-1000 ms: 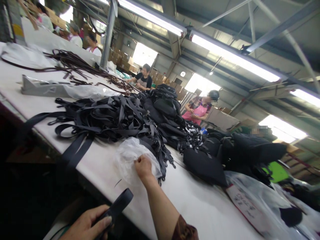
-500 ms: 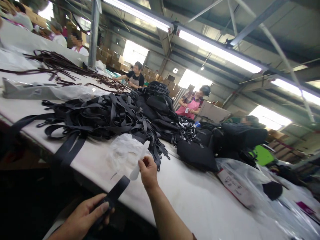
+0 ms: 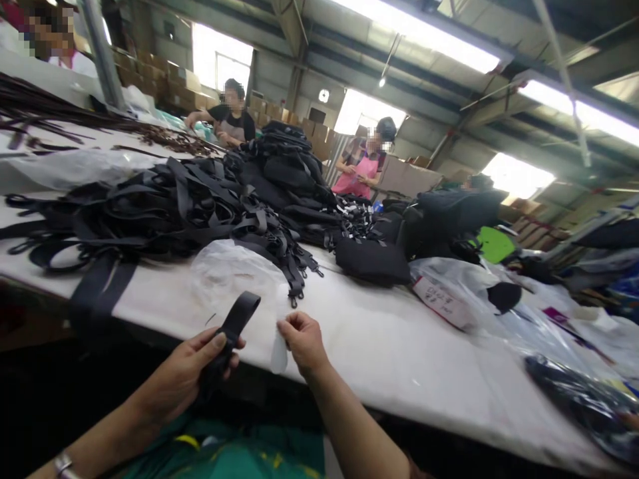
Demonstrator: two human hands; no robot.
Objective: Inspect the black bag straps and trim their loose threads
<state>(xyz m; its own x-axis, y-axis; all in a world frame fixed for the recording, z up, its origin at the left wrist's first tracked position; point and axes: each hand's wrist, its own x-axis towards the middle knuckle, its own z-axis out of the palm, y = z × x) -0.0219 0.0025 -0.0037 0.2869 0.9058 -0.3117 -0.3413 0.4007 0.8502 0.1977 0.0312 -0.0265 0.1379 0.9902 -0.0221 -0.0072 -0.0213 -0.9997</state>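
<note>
Holding a black strap (image 3: 243,314) and a white strip (image 3: 279,358) by the bench's (image 3: 369,336) near edge

The left hand (image 3: 192,362) is clasped round the black strap, thumb on top, and a folded loop of it sticks up beyond the fingers. A silver-coloured wristband (image 3: 64,466) circles that arm. The right hand (image 3: 305,340) pinches the white strip between thumb and fingers, rounded lower end pointing down; its upper part is hard to make out against the pale background. Strap and strip are near each other but apart. Green cloth (image 3: 279,459) with yellow marks shows below.

Just in from the near edge lies a crumpled clear plastic bag (image 3: 229,266). Behind it a tangled heap of straps (image 3: 150,206) spreads left, part of it drooping over the near edge, with small hooks (image 3: 294,301) at its right end. Dark bags (image 3: 284,150) are piled behind the heap, and a black pouch (image 3: 372,261) lies to the right, next to plastic bearing a handwritten label (image 3: 442,303). Brown strips (image 3: 44,106) lie toward the far left corner. Past the far edge is a person in a pink apron (image 3: 360,171)
</note>
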